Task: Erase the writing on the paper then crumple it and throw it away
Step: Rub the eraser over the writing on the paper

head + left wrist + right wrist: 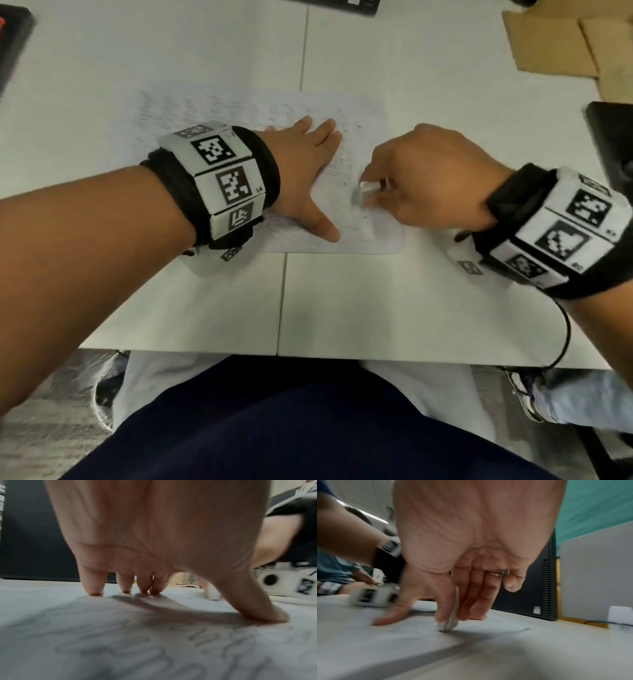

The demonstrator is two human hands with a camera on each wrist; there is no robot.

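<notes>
A white sheet of paper (239,109) with faint pencil writing lies flat on the white table (342,301). My left hand (308,171) presses on it with straight, spread fingers; its fingertips (96,592) and thumb touch the paper (120,642). To the right, my right hand (428,178) pinches a white eraser (363,193) between thumb and fingers. The eraser (449,620) stands with its tip on the paper (385,635), near the sheet's lower right part. Dark pencil marks show around the eraser.
Flattened cardboard (565,37) lies at the table's far right corner. A dark object (613,144) sits at the right edge, a black computer case (537,585) and a grey panel (597,574) stand to the right. Another person's hands (364,580) are beyond the table.
</notes>
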